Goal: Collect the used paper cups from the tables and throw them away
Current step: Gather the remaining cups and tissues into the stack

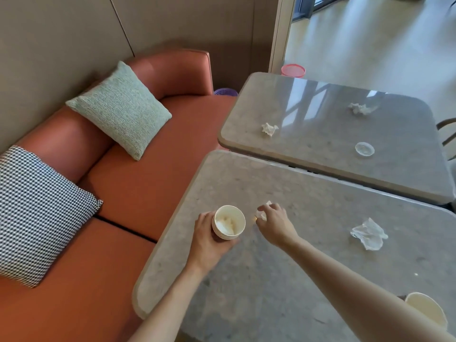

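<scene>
Café lounge (sofa (148,174), stone tables (320,169))

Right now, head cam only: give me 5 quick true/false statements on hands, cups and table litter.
1. The left hand holds a paper cup. True.
2. That cup is empty. False: crumpled paper lies inside it.
3. The right hand pinches a crumpled tissue on the near table. True.
4. The far table has three paper cups on it. False: it has two crumpled tissues and a clear lid, no cups.
5. A second cup sits at the frame's lower right. True.
</scene>
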